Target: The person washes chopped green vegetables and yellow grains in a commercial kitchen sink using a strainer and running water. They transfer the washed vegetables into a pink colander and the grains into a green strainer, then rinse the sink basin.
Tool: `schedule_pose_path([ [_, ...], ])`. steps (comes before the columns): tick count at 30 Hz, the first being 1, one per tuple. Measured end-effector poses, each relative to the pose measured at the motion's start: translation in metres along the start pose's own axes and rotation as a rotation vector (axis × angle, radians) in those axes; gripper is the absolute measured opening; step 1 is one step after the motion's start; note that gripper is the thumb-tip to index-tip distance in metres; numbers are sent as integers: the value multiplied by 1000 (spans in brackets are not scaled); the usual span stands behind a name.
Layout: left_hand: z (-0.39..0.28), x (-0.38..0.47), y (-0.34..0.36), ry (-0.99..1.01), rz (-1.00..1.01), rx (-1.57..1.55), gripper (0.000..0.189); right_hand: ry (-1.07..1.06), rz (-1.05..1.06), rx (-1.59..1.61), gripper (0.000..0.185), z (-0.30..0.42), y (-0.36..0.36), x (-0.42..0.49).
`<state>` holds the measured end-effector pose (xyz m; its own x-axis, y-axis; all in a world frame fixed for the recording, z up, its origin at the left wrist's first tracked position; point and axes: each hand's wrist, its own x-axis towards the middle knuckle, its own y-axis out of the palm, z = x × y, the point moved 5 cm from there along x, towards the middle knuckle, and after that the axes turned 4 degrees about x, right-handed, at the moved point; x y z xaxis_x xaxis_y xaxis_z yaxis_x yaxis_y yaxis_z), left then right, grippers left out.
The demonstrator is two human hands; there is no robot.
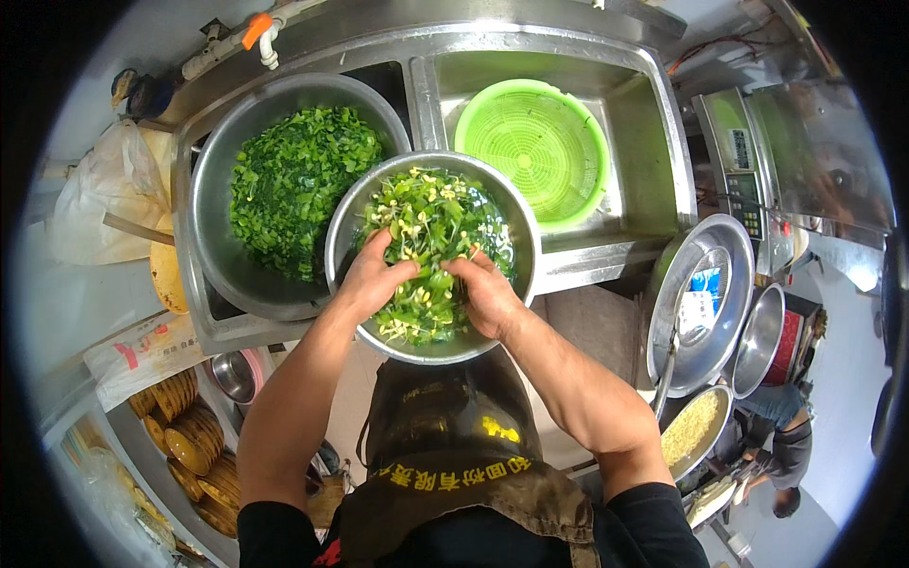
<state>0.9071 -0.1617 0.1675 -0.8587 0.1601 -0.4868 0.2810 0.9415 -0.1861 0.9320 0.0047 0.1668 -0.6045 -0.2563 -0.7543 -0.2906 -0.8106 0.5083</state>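
Observation:
Both my hands are in a steel bowl (533, 263) of water and leafy greens with pale sprouts (419, 213). My left hand (373, 273) is at the bowl's left side, fingers partly sunk among the greens. Opposite it, my right hand (486, 291) holds some greens at the inner right, its fingertips hidden in them. Whether the left fingers grip anything cannot be told. The bowl overlaps the rim of a larger steel basin (206, 234) holding chopped dark greens (298, 184). A green plastic colander (463, 135) lies in the right sink compartment, behind the bowl.
An orange-handled tap (266, 39) is above the steel sink (657, 142). At right are a large steel basin (660, 319) with packets and a ladle, a smaller steel bowl (760, 341), a pan of pale chopped food (692, 426) and another person (788, 447). Brown bowls (192, 440) are stacked lower left.

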Motion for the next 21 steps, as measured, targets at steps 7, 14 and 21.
schedule_pose_path([
  [7,-41,-29,6,272,28,50,65,-302,195,-559,51,18,18,-19],
  [14,-56,-49,0,181,128,-276,61,-296,334,-788,68,66,47,-36],
  [21,-24,-90,-1,-174,-249,-550,64,-442,351,-1532,41,103,56,-9],
])
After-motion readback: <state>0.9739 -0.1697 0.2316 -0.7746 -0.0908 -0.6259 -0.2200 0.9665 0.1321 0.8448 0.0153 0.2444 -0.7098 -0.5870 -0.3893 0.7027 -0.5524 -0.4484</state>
